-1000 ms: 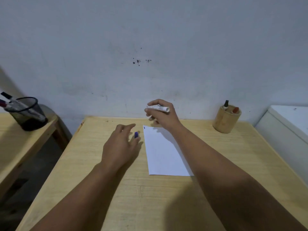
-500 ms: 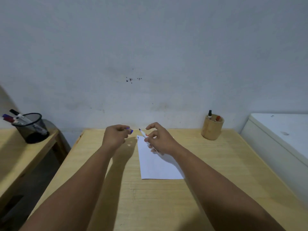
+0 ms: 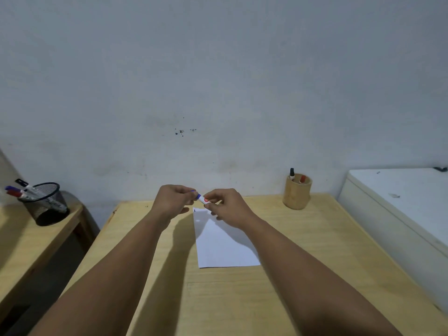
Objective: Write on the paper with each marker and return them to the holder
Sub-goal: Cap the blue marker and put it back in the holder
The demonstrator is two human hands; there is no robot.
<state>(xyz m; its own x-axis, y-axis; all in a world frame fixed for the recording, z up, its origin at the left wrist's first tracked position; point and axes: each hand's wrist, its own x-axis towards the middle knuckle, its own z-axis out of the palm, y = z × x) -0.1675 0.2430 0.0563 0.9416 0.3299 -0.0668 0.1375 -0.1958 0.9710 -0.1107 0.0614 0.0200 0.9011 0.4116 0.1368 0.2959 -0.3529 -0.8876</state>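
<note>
Both hands meet above the far end of the white paper. My right hand grips the white barrel of a marker. My left hand pinches its blue cap, which sits against the marker's end. A small dark mark shows at the paper's far left corner. The round wooden holder stands at the back right of the table with a black-tipped marker and a red-tipped marker in it.
The wooden table runs up to a grey wall. A black mesh cup with several markers stands on a second wooden table at the left. A white cabinet top borders the right side.
The hands came together: the left hand brought the blue cap onto the marker's tip, and the right hand lifted the marker off the paper. The camera tilted up.
</note>
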